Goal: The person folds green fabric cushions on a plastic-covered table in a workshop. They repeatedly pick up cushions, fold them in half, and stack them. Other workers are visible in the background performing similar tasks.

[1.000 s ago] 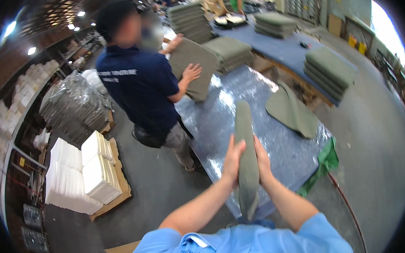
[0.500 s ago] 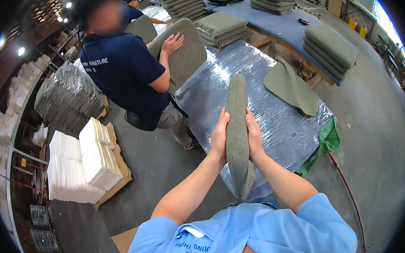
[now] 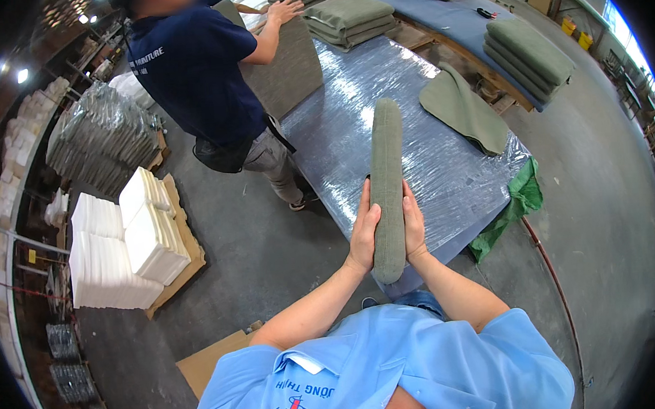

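A grey-green fabric cushion (image 3: 388,189) stands on its narrow edge in front of me, its long side running away from my body. My left hand (image 3: 363,232) presses against its left face, and my right hand (image 3: 413,222) against the right one, so it is clasped between both palms. Both of its visible ends look rounded. Below and beyond it lies a table wrapped in shiny clear plastic (image 3: 339,155). On the table's right side rests a flat, limp piece of the same green fabric (image 3: 466,112).
At left a co-worker (image 3: 193,85) handles another cushion (image 3: 289,68). Folded green stacks (image 3: 350,16) stand at the far end, more (image 3: 525,57) on a blue-topped table (image 3: 436,19). White foam blocks (image 3: 113,255) sit on the left floor; green cloth (image 3: 523,196) hangs off the corner.
The cushion's near end was pointed and loose; now it is rounded and filled out. My hands have shifted slightly toward me. The co-worker's hand moved up to the top edge of their cushion.
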{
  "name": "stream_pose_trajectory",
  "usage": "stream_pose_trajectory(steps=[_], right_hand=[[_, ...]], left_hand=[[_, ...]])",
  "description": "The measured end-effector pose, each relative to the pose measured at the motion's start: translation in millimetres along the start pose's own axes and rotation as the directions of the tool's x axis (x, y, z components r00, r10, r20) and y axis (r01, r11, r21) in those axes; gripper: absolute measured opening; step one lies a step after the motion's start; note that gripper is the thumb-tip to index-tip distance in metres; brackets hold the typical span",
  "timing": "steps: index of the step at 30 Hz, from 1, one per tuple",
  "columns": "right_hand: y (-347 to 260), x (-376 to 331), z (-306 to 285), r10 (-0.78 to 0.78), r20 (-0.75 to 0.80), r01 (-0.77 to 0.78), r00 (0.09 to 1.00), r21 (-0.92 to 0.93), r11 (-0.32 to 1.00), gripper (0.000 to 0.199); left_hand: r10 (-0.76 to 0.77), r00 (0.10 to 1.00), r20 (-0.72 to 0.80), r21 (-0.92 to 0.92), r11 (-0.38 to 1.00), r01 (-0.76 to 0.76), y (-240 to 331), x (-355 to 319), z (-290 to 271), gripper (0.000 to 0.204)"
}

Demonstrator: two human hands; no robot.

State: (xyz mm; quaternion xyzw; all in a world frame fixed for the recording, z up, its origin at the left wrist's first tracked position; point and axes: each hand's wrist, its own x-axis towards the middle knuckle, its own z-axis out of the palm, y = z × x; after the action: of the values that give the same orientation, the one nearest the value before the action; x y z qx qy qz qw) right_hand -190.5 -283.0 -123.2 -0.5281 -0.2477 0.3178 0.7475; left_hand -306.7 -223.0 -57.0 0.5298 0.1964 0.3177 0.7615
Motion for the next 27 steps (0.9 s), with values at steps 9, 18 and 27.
stream_pose_trajectory(steps=[9,18,27], right_hand=[[-57.1,-51.3,19.8,0.08,0.045,-0.082,0.996,0.052,0.995,0.069],[-53.5,-68.5,19.6,0.068,0.053,-0.068,0.996,0.003,0.998,0.073],[-15.4,-55.9,4.5,0.143,0.032,-0.144,0.989,0.003,0.99,0.07]], left_hand=[[-0.037,0.996,-0.086,0.203,0.978,0.054,15.4,-58.5,20.9,0.081],[0.291,0.956,-0.015,0.66,0.722,-0.21,-13.8,-78.7,19.3,0.086],[0.296,0.954,-0.035,0.675,0.711,-0.196,-9.9,-72.9,21.9,0.089]])
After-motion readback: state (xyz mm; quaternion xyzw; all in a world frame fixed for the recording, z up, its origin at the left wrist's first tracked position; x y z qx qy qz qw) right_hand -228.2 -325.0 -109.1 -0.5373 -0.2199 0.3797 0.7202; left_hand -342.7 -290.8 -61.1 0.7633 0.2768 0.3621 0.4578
